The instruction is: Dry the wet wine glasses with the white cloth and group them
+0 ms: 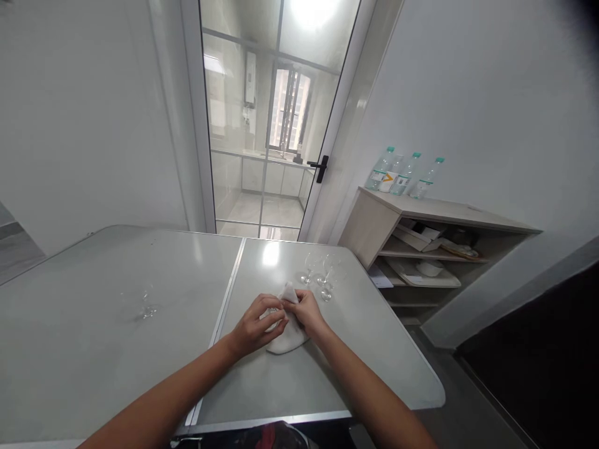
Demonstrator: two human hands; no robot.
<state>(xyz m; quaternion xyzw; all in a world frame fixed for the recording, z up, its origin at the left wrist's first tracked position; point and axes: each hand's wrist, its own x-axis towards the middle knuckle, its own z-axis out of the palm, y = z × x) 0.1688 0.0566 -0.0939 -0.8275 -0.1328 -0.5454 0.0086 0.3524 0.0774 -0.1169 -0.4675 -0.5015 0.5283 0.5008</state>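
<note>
Both of my hands meet over a white cloth point(286, 340) lying on the pale grey table point(140, 349). My left hand point(258, 323) curls its fingers onto the cloth's upper edge. My right hand point(306, 312) pinches a raised fold of the same cloth between thumb and fingers. Just beyond my right hand stand three clear stemmed glasses point(322, 277), close together. Another clear stemmed glass point(147, 305) stands alone on the table's left half.
A wooden shelf unit point(374, 224) with papers and a bowl stands right of the table, three water bottles point(402, 174) on top. A glass door point(276, 118) with a black handle lies straight ahead. White walls on both sides.
</note>
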